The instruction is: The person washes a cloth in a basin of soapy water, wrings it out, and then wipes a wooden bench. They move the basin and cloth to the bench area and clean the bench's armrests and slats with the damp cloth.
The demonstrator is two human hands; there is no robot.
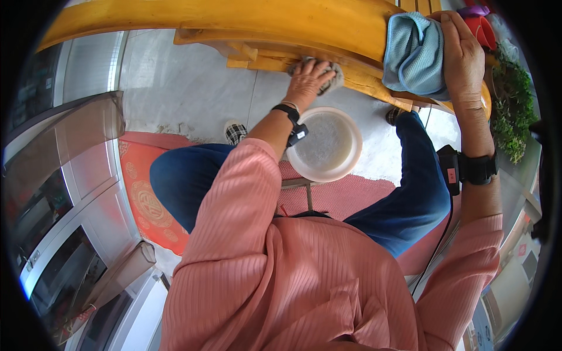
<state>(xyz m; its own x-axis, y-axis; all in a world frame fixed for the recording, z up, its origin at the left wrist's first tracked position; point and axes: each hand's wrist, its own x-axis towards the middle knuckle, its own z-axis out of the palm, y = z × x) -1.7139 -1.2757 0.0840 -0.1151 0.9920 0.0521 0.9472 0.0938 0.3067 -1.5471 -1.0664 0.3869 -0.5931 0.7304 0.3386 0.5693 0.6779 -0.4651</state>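
My left hand [303, 83] presses a grey-brown cloth [334, 81] against the lower rail of a varnished yellow wooden bench [263, 17]. Its fingers are spread over the cloth. My right hand [467, 61] is at the bench's right end, touching the edge of a folded light-blue textured cloth [412, 57] that lies over the wood. Some of its fingers are hidden, so I cannot tell whether it grips the cloth or the wood. Between my feet, just below my left hand, a pale round basin [356, 145] holds cloudy, sudsy water.
Right of the bench are a red container [482, 33] and leafy green plants [511, 114]. A low stool frame [309, 195] shows beneath me on a red mat [351, 193]. White-framed doors [101, 206] with sheer curtains [88, 127] line the left. A black cable [439, 245] hangs from my right wrist device.
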